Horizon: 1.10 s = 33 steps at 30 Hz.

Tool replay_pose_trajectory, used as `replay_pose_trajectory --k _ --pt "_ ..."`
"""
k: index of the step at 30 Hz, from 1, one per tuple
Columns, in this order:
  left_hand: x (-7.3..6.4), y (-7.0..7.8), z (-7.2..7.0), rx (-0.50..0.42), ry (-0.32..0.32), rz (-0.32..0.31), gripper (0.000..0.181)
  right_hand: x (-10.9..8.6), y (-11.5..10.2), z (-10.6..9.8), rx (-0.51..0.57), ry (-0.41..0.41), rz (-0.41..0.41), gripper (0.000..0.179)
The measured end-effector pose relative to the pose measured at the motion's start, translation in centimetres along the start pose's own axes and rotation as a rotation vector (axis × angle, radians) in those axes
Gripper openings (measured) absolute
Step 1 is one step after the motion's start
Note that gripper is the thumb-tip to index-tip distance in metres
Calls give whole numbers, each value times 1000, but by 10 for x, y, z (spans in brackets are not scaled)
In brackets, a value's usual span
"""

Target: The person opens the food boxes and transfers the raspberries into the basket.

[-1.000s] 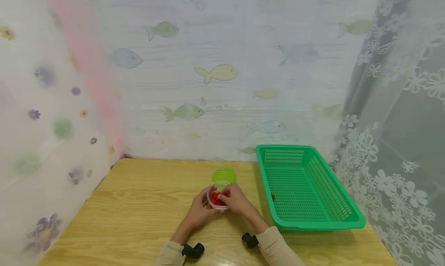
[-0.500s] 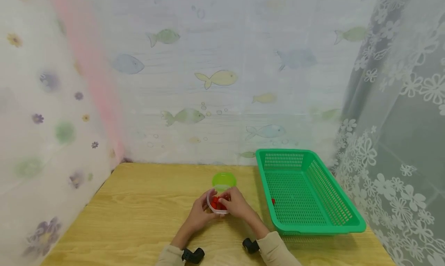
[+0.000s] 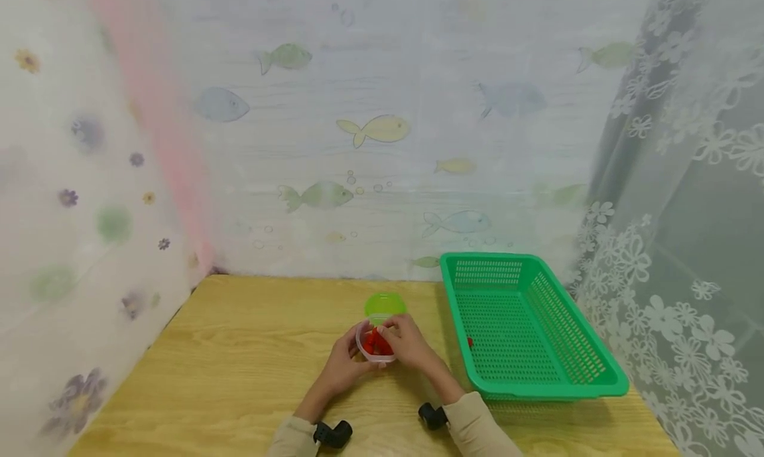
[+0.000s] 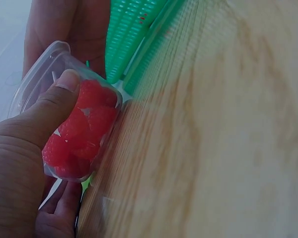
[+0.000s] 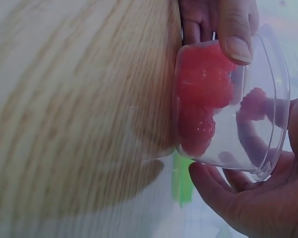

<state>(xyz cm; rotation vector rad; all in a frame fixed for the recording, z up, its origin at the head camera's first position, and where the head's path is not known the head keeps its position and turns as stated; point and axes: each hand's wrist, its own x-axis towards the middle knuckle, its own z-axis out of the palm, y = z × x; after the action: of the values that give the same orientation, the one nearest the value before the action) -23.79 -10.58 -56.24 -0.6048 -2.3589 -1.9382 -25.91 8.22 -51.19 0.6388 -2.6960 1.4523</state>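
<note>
A clear plastic tub [image 3: 365,355] with several red, bumpy raspberries [image 4: 74,131] inside is tilted close over the table. My left hand [image 3: 343,367] grips it from the left, thumb [image 4: 52,106] along one side and fingers on the other. From the right, my right hand [image 3: 410,345] reaches in over the rim, its fingers around a single raspberry [image 5: 254,103], seen through the tub wall in the right wrist view. That berry sits apart from the pile at the bottom. Part of the pinch is hidden by the hand.
A bright green lid [image 3: 384,302] lies on the wooden table [image 3: 251,351] just behind the tub. To the right stands a large green slotted basket [image 3: 537,391], with a small red piece [image 3: 469,342] inside at its left wall. A fish-patterned curtain [image 3: 382,198] hangs behind.
My right fingers have lifted a little inside the tub, and more red shows beside their tips. My left hand keeps its grip; the lid and basket stay put.
</note>
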Motion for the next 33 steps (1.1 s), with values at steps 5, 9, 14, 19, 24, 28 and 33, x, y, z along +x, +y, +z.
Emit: replay_pose_trajectory --k 5,9,14,19,24,28,33 --pt "1 -1 -1 6 -2 8 89 3 -3 0 33 40 25 23" --pt "1 -1 -1 14 7 13 88 5 -5 0 45 75 4 24" --pt "3 -2 -1 11 -7 5 88 9 -6 -2 73 137 -3 19" --pt "5 -4 -1 23 -15 15 87 14 -6 -6 119 177 -17 16" --pt "6 0 -1 22 -7 4 87 16 -15 -12 179 203 -15 17" --pt "5 2 -1 30 -6 7 89 19 -29 -18 263 207 26 24" --pt "5 3 -1 38 0 1 88 25 -47 -24 351 194 47 28"
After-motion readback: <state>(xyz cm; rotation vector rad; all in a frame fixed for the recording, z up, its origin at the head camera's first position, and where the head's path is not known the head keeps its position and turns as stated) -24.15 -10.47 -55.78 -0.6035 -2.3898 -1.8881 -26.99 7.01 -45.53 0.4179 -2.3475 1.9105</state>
